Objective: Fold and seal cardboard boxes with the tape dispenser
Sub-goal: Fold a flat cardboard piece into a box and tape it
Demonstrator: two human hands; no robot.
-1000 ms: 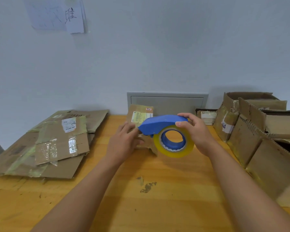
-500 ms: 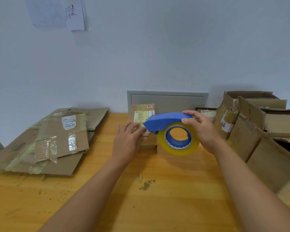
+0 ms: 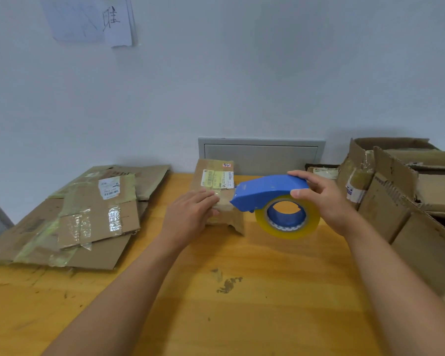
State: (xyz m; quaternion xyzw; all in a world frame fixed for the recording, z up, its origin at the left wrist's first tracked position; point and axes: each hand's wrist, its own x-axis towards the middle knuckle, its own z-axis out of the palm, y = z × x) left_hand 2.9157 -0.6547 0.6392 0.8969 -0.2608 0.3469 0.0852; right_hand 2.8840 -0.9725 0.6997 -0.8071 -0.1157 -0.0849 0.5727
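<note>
At the middle of the wooden table (image 3: 242,317), the left hand (image 3: 190,217) lies flat with straight fingers pressed on the near top edge of a small cardboard box (image 3: 217,191), holding tape down. Just beside it the right hand (image 3: 324,201) grips the blue tape dispenser (image 3: 267,192), its nose touching the box — the yellowish roll (image 3: 288,217) hangs below. Sealing looks under way, not finished: the strip seems uncut. Worn and creased, the box carries a printed label and a ragged lower flap. Flattened cardboard (image 3: 88,217) left and open boxes (image 3: 401,196) right seemingly await folding.
</note>
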